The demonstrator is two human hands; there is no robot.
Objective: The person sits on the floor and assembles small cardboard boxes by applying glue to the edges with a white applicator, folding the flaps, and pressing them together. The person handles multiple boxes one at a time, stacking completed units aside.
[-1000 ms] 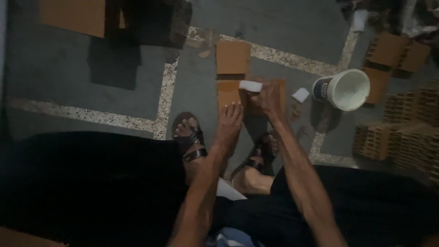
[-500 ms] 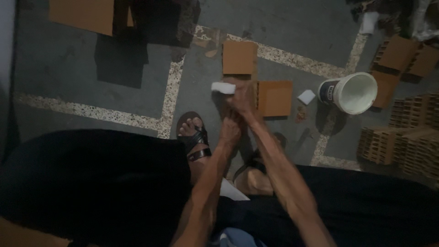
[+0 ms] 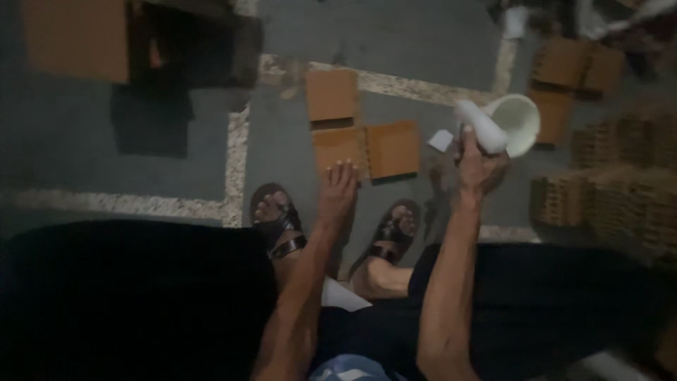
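Three brown square tiles lie on the grey floor in front of my sandalled feet: one farther off [image 3: 331,94], one nearer on the left [image 3: 338,148] and one to its right [image 3: 393,148]. My left hand [image 3: 337,192] rests with its fingertips on the near edge of the left tile, fingers apart, holding nothing. Raised off the floor, my right hand [image 3: 479,164] is shut on a white rag or sponge [image 3: 481,125], just in front of a white bucket [image 3: 520,121].
Stacks of brown tiles [image 3: 608,185] stand at the right, with more loose tiles [image 3: 578,65] behind the bucket. A small white scrap [image 3: 441,140] lies by the right tile. A large brown board [image 3: 76,37] and a dark box [image 3: 197,42] sit far left.
My right hand has lifted the white rag off the tiles and swung it right, up to the bucket. My left hand has stayed low at the near tile.
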